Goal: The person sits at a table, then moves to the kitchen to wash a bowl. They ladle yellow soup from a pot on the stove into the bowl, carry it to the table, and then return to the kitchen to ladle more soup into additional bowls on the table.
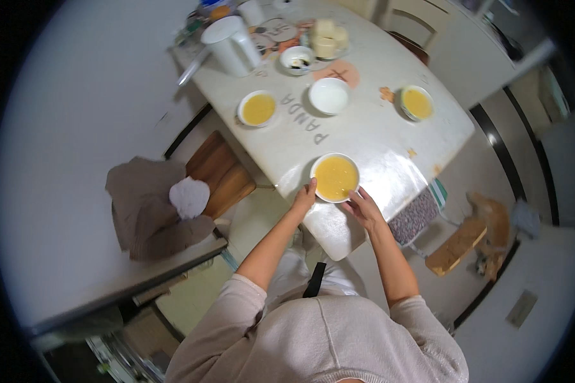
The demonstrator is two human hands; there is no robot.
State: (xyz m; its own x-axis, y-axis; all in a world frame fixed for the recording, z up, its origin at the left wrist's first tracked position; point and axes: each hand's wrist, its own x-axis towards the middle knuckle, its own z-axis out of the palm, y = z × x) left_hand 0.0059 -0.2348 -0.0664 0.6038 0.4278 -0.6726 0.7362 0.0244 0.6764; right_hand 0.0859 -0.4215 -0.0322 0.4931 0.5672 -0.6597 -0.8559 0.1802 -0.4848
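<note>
Both my hands are on a white bowl of yellow porridge [336, 177] at the near corner of the dining table [287, 148]. My left hand [307, 195] grips its left rim with the thumb up; my right hand [362, 206] is at the lower right rim. Whether the bowl rests on the table or is just above it, I cannot tell. Beyond it stands a white bowl [329, 96] with pale contents. Another bowl of yellow porridge [258, 108] sits near the left edge, and a similar bowl [417, 103] near the right edge.
Farther back are a white pitcher [232, 45], a small bowl with dark bits [297, 61] and a plate of pale steamed buns [327, 39]. A wooden chair [225, 172] with brown clothing [155, 206] stands left. Right are a patterned stool seat [414, 218] and a dog [493, 225].
</note>
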